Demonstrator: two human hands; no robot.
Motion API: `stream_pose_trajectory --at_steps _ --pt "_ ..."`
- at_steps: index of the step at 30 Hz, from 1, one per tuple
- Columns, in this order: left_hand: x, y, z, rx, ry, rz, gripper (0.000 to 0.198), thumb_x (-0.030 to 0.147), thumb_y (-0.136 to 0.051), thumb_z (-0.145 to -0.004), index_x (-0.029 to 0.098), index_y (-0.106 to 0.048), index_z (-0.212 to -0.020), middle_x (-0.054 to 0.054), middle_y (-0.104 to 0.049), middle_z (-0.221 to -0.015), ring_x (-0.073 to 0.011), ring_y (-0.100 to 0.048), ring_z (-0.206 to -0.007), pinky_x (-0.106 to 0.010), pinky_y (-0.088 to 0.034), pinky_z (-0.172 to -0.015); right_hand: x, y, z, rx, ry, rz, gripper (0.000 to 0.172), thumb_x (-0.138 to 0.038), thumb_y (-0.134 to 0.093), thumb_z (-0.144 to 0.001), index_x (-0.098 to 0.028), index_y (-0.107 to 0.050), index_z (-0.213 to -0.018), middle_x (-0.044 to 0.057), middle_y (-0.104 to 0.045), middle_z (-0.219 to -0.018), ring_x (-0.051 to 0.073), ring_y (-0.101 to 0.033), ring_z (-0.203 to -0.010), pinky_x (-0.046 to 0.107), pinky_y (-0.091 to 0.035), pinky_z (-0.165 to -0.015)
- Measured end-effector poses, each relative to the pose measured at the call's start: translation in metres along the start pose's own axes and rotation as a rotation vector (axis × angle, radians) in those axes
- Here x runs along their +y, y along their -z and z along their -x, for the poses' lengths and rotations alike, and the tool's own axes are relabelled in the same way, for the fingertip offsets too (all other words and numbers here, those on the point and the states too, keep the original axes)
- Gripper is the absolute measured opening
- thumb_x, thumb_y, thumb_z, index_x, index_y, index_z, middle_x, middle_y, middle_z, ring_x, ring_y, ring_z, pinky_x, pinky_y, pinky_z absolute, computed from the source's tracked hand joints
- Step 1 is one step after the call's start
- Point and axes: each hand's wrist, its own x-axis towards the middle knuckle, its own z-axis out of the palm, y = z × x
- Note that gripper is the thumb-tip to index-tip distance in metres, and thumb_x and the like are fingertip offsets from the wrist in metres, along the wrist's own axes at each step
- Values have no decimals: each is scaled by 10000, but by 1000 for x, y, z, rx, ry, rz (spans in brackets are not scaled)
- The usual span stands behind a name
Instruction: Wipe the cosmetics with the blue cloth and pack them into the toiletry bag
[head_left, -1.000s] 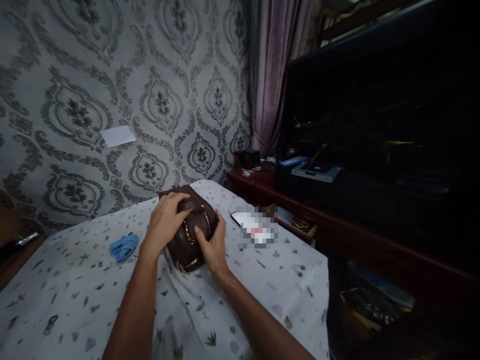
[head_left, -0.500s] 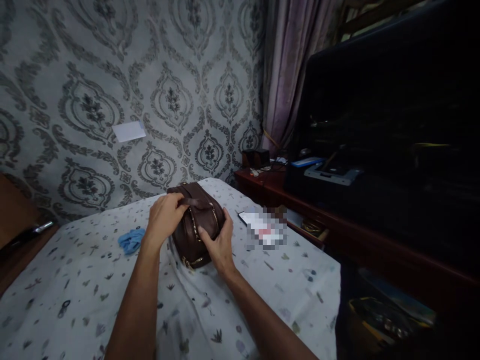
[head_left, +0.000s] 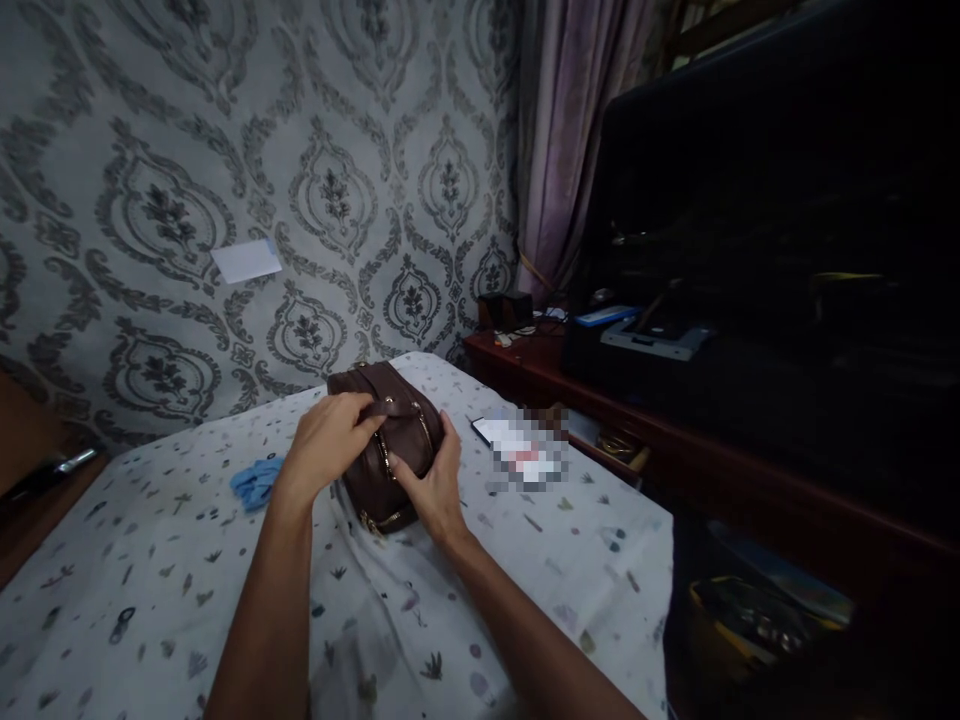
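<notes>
A dark brown leather bag [head_left: 403, 440] with gold zippers sits on a white patterned cloth [head_left: 555, 600]. My left hand [head_left: 330, 440] is closed on the bag's strap handle [head_left: 386, 407] at the top; its fingertips are partly hidden. Against the bag's right side, my right hand [head_left: 435, 480] grips it, thumb on the near face by a zipper and fingers round the far side. A blue crumpled cloth [head_left: 256, 485] lies left of my left wrist.
Right of the bag lies a phone [head_left: 491, 434], partly blurred out. A reddish-brown desk [head_left: 525, 360] with a partly open drawer [head_left: 611, 450] runs along the right, a large dark screen [head_left: 735, 220] above it. Patterned wallpaper [head_left: 330, 200] stands behind.
The view has shifted slightly, so everything sits a little to the left. My left fingers have moved slightly over the strap, and a gold stud now shows beside it. The right hand keeps its grip.
</notes>
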Motion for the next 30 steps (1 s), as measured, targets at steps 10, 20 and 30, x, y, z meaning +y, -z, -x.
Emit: stream_pose_trajectory --at_steps 10,20,30 --pt "20 -26 -8 185 -194 86 327 224 -683 -851 253 -693 -1177 -71 -694 -1145 -291 -568 -1116 -398 -441 -955 -4 -2 1 20 -20 -15 939 -515 -711 -721 -172 -301 -1493 181 -397 -1515 337 -366 -1426 550 -283 -1192" --pt "30 -49 -19 293 -19 208 229 311 -551 -948 166 -727 -920 -105 -743 -963 -249 -655 -947 -343 -478 -852 3 0 1 28 71 -39 684 -526 -468 -933 -162 -320 -1493 169 -411 -1521 285 -366 -1440 531 -289 -1203" --pt "32 -45 -18 257 -74 373 162 252 -605 -897 155 -714 -825 -83 -726 -886 -212 -666 -848 -310 -478 -807 -3 2 1 28 60 -64 709 -533 -518 -914 -167 -328 -1491 158 -432 -1496 282 -389 -1413 510 -305 -1197"
